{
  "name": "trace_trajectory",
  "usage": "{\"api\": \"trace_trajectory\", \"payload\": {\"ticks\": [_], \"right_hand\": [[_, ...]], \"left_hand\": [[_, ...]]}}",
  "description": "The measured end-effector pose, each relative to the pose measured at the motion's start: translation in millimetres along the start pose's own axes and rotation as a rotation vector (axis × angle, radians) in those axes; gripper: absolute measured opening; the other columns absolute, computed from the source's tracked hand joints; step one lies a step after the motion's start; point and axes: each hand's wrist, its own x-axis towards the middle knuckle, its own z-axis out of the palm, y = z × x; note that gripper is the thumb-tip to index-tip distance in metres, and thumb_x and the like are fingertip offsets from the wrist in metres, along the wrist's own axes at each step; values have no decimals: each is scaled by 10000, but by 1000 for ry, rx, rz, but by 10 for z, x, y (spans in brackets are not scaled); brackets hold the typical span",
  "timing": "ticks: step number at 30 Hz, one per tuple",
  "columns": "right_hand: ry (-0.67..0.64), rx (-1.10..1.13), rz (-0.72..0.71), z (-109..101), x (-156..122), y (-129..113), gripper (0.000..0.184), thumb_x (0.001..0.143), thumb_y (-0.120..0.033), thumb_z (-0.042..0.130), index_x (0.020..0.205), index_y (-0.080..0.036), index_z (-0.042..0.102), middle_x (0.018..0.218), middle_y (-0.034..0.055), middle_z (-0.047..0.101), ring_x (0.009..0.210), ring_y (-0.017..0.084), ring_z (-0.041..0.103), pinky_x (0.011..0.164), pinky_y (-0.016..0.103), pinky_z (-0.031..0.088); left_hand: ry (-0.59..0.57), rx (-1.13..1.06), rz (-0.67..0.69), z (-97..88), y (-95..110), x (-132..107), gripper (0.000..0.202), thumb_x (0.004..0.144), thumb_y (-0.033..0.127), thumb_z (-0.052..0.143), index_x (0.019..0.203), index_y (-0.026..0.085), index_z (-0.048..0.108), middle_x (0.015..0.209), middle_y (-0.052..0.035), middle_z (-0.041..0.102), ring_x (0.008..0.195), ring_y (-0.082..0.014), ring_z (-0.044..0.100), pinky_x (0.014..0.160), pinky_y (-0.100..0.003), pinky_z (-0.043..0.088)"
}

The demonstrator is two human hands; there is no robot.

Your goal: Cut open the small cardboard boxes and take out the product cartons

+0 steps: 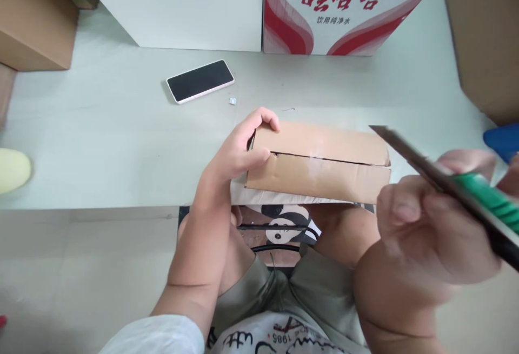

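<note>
Carton [324, 143] lies at the table's [105, 143] front edge, long seam facing up. Left hand [239, 151] grips its left end, thumb on the top face, fingers over the far edge. Right hand [441, 240], slightly blurred from where I stand, pinches a green-handled knife [482, 194], blade exposed, clear of the carton. Phone [200, 81] rests flat beyond the left hand.

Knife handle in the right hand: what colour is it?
Green and black handle, seen in the head view.
</note>
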Motion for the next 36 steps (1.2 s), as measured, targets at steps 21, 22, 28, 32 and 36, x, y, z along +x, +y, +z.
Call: {"api": "trace_trajectory", "payload": {"ticks": [21, 22, 28, 32, 36], "right_hand": [[-287, -77, 20, 37, -13, 129, 152, 823, -267, 762, 839, -207, 622, 835, 50, 668, 710, 169, 608, 560, 313, 453], [-296, -84, 27, 30, -16, 125, 159, 825, -274, 760, 836, -207, 617, 836, 49, 665, 703, 168, 599, 555, 313, 445], [-343, -97, 13, -6, -22, 131, 151, 830, -278, 750, 854, -199, 623, 865, 55, 676, 717, 176, 617, 596, 334, 455], [-357, -84, 8, -3, -32, 152, 152, 840, -281, 751, 855, -198, 624, 862, 52, 678, 722, 172, 611, 594, 327, 463], [-354, -108, -24, 9, -38, 157, 127, 851, -253, 741, 866, -201, 626, 870, 43, 688, 735, 160, 615, 611, 311, 481]], "left_hand": [[-34, 164, 160, 35, -68, 11, 342, 916, 548, 563, 1066, 252, 482, 1061, -61, 541, 861, -188, 531, 715, -322, 502], [-32, 160, 162, 38, -70, 12, 329, 914, 533, 564, 1064, 254, 480, 1058, -60, 538, 861, -189, 529, 714, -322, 500], [-12, 123, 167, 63, -80, 21, 299, 886, 489, 580, 1048, 256, 487, 1048, -62, 536, 867, -196, 525, 712, -330, 490], [-11, 121, 205, 73, -88, 26, 299, 913, 509, 557, 1053, 257, 481, 1038, -60, 535, 858, -193, 528, 708, -333, 496], [-17, 130, 233, 65, -106, 29, 318, 934, 540, 560, 1061, 258, 486, 1039, -59, 539, 877, -195, 540, 729, -336, 511]]}}
